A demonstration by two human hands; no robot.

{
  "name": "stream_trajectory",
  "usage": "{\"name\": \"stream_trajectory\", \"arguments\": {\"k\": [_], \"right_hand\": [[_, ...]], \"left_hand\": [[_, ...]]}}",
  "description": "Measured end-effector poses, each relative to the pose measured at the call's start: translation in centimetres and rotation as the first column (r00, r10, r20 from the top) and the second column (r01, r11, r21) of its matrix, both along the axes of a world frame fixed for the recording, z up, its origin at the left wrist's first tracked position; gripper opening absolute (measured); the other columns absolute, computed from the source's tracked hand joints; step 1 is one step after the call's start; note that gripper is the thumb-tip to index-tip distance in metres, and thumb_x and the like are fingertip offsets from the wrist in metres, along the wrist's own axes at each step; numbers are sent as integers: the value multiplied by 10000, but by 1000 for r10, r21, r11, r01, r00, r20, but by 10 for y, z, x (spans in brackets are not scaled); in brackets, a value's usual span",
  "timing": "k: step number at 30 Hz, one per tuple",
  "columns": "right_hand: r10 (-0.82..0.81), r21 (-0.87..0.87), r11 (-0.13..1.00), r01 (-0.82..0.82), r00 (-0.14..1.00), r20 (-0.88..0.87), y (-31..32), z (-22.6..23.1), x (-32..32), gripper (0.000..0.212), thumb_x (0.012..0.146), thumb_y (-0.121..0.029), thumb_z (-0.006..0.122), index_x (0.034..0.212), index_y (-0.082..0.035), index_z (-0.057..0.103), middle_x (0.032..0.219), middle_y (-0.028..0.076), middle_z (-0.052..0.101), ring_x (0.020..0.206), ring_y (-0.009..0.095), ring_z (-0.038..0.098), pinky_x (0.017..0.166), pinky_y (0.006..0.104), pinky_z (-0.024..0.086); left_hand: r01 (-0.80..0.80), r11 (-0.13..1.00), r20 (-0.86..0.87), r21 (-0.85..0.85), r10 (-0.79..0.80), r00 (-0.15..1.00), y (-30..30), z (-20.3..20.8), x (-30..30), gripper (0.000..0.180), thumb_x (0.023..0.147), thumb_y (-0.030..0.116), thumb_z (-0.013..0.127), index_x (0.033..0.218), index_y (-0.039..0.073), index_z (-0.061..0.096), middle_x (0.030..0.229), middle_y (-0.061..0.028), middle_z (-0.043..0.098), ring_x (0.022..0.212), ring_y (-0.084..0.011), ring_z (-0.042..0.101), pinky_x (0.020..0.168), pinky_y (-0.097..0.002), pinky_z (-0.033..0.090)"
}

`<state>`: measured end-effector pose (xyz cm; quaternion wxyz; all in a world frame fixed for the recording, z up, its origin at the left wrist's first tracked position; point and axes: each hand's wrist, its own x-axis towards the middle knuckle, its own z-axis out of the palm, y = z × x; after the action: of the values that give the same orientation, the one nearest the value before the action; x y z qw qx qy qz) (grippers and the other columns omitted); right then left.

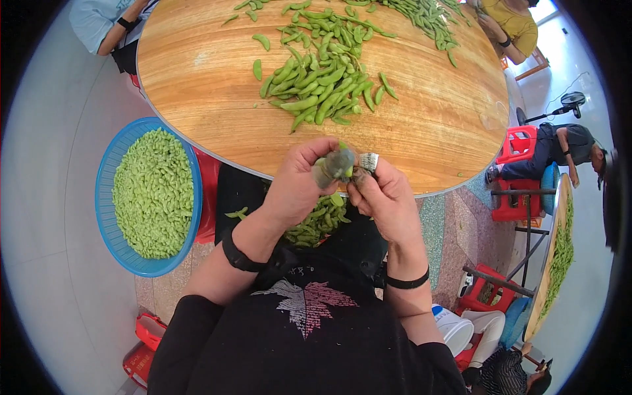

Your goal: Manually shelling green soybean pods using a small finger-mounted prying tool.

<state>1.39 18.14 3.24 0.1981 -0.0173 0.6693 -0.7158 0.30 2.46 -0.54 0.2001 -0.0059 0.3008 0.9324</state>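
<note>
Over the near edge of the round wooden table (217, 125), my two hands meet in a pinch. My left hand (294, 184) is closed on a green edamame pod (349, 172), mostly covered by the fingers; its thumb and a finger wear stained greyish covers. Against the same pod press the closed fingers of my right hand (393, 204), one finger wrapped in a white covering. Just beyond the hands lies a pile of whole edamame pods (322, 82). Below them, pods or opened shells (316, 225) are gathered at my lap, partly hidden by my left forearm.
At my left, a blue plastic basket (105, 197) holds many shelled green beans (153, 191), beside a red stool (208, 197). More pods (424, 23) lie at the table's far side, where two people sit. A white bucket (454, 332) stands at lower right, near another pod-covered table (546, 289).
</note>
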Motion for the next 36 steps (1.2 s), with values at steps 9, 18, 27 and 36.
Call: {"name": "stream_trajectory", "arguments": {"k": [9, 18, 27, 36], "right_hand": [[-104, -14, 995, 104, 995, -6, 3, -11, -4, 141, 917, -86, 462, 842, -25, 564, 594, -49, 467, 516, 30, 408, 467, 193, 327], [-145, -11, 989, 145, 982, -125, 13, -2, -21, 118, 911, -101, 523, 953, -19, 597, 653, -65, 485, 556, 6, 401, 477, 169, 306], [6, -513, 848, 132, 966, 259, -9, -11, 0, 72, 881, -87, 561, 848, -24, 569, 550, -57, 434, 426, 17, 343, 388, 169, 253], [144, -579, 815, -24, 976, 162, -25, -13, -6, 60, 868, -70, 567, 881, -12, 578, 598, -53, 480, 457, 23, 378, 414, 177, 279]], "left_hand": [[-154, 885, -235, -440, 52, 971, -3, 4, -1, 245, 835, 104, 645, 1064, 34, 594, 897, -2, 609, 712, -40, 534, 531, -148, 377], [-325, 708, -482, -627, -24, 876, -11, 10, 4, 376, 831, 84, 630, 1195, 46, 546, 802, 20, 597, 659, -64, 522, 585, -194, 411], [-663, 493, -825, -564, -377, 421, -35, 11, 6, 422, 708, -84, 583, 1087, 96, 622, 797, -87, 608, 721, -248, 618, 653, -300, 492], [-144, 972, -271, -186, 91, 958, -43, 6, 26, 132, 839, -9, 554, 965, 11, 587, 781, 8, 592, 638, -40, 520, 544, -177, 413]]}}
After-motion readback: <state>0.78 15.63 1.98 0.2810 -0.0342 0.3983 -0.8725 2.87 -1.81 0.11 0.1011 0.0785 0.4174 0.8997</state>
